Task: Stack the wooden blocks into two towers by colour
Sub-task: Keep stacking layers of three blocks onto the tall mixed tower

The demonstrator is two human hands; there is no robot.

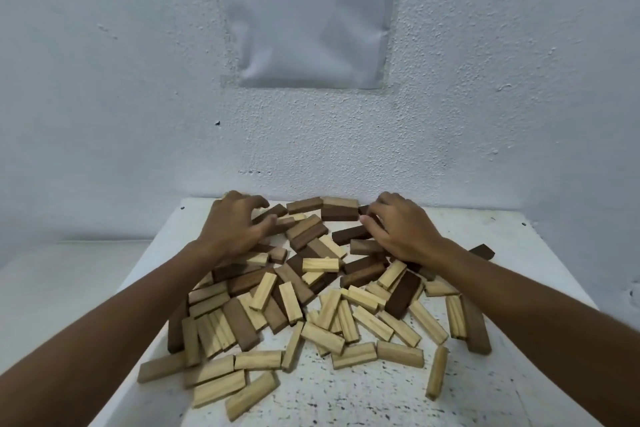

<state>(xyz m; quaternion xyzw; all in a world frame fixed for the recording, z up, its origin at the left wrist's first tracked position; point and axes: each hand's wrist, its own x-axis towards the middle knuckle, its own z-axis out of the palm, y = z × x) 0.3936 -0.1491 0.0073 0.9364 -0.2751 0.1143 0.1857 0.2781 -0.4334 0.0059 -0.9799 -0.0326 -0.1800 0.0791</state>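
I see the wooden blocks (311, 288) scattered in one loose heap across the white table (519, 253), none stacked into a tower. Their long axes point every way: the pale ones near me mostly run near-to-far or on a slant, while the dark ones toward the far wall lie mostly left-to-right. My left hand (235, 225) rests on the far-left part of the heap, fingers curled down over blocks; I cannot tell whether it grips one. My right hand (401, 229) sits at the far right, fingers curled onto a dark block (349, 234) lying left-to-right. A printed sheet (311, 17) hangs on the wall.
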